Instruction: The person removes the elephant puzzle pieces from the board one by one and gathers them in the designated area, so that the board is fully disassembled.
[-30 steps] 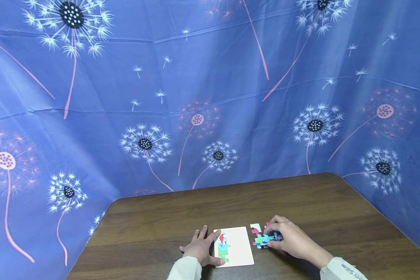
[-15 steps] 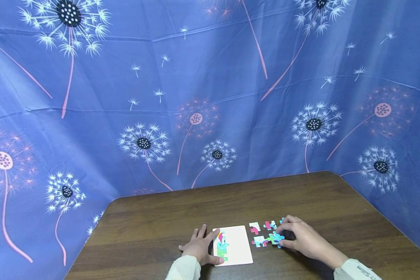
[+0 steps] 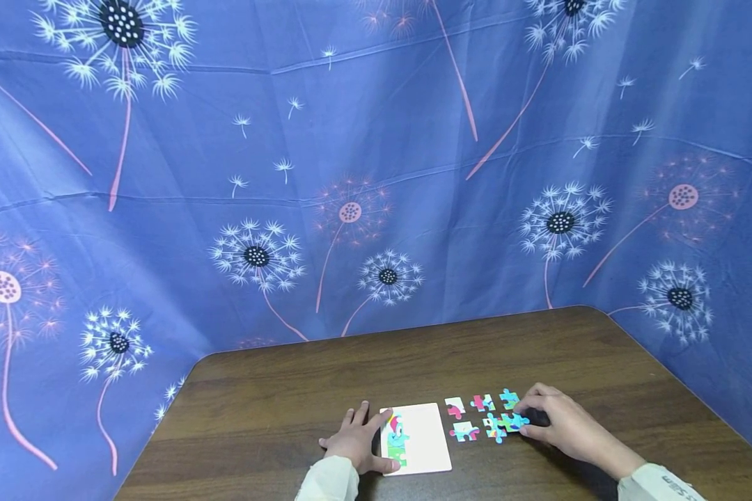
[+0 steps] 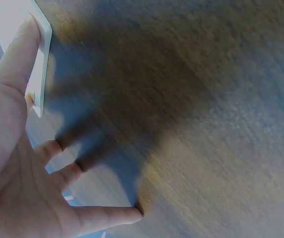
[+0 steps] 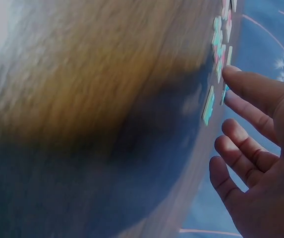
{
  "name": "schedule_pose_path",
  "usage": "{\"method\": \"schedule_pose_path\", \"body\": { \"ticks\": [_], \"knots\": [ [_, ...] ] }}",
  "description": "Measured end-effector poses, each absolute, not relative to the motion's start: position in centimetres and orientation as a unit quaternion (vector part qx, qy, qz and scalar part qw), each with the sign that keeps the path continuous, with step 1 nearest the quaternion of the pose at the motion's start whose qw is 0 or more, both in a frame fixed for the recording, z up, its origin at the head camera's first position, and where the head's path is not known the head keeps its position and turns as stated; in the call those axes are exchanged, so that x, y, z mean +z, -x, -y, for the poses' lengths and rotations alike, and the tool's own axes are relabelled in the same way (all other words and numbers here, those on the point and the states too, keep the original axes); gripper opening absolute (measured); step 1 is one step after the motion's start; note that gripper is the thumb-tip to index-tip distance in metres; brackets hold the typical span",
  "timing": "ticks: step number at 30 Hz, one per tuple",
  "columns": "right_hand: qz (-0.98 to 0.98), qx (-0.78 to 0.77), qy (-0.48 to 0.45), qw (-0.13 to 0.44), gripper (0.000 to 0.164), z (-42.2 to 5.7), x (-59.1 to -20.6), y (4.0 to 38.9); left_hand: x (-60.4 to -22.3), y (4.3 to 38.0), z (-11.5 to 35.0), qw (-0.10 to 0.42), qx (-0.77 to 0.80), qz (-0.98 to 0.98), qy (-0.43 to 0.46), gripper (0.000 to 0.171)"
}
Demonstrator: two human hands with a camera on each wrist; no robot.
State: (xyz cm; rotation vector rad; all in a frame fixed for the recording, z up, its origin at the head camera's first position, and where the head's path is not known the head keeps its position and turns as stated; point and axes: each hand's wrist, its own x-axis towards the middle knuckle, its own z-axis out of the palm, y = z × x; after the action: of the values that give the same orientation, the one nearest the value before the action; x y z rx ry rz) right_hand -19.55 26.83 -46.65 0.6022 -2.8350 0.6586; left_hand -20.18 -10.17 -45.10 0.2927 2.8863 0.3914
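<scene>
A white square puzzle board lies on the table, a joined strip of picture pieces along its left side. My left hand rests on that side, fingers spread, with thumb and index finger on the board; the left wrist view shows the thumb across its edge. To the right, my right hand is beside a blue-green puzzle piece, thumb and index fingertips at its right edge. In the right wrist view this piece lies flat on the table, apart from the loosely spread fingers.
Loose puzzle pieces lie in two rows between board and right hand: a white-and-red piece, a red one, a blue one, a white-blue one and a multicoloured one. A blue dandelion-print cloth hangs behind the brown table.
My right hand has moved rightward, and the clustered puzzle pieces are now spread into two rows, with the blue-green piece shifted right. My left hand has stayed on the board.
</scene>
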Motion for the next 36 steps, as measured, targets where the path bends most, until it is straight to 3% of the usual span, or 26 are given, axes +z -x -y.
{"method": "schedule_pose_path", "body": {
  "ticks": [7,23,36],
  "knots": [
    [0.953,0.201,-0.202,0.101,0.024,-27.7,-47.1,19.5,-45.2,20.2,10.2,0.107,0.136,-0.98,-0.098,0.084],
    [0.962,0.221,-0.159,0.032,0.025,-28.0,-47.3,19.9,-45.2,20.5,10.2,0.123,0.145,-0.977,-0.092,0.085],
    [0.942,0.261,-0.204,0.056,0.026,-26.6,-46.6,19.5,-45.4,20.7,10.2,0.123,0.144,-0.978,-0.089,0.085]
  ]
}}
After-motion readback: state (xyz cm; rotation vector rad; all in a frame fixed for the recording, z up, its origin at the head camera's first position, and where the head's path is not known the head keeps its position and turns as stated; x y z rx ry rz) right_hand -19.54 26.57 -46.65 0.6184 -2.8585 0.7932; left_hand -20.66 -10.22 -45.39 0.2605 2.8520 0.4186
